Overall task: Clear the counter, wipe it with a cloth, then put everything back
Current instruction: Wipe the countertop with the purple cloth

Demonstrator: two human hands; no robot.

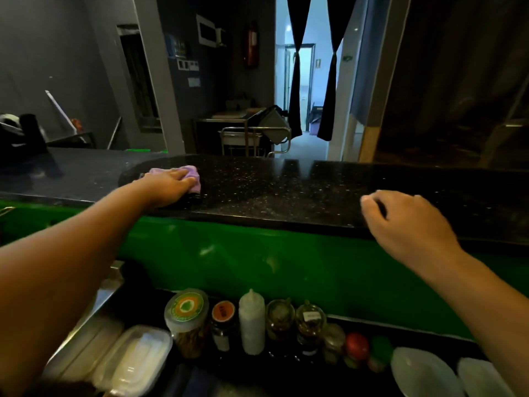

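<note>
A long black stone counter (286, 190) with tiny white speckles runs across the middle. Its top is flat, smooth and shiny, and its left end is rounded.

A soft, crumpled purple cloth (191, 170) lies on the counter near that rounded left end. The left hand (169, 184) rests on top of the cloth. Its fingers lie stretched over the cloth and press it down onto the stone.

The right hand (400, 222) is over the counter's near edge, toward its right side. Its fingers are loosely curled and hold nothing. I cannot tell if it touches the stone.

Between the 2 hands the counter top is bare, dark stone.

Below the counter's near edge is a smooth, shiny green wall (257, 259). Under that stands a row of small things: a clear jar with a round green and orange lid (187, 308), a white plastic squeeze bottle (252, 322) and some little glass jars (310, 325). Left of them sit clear plastic boxes (134, 356). Right of them are 2 white bowls (420, 371).
</note>
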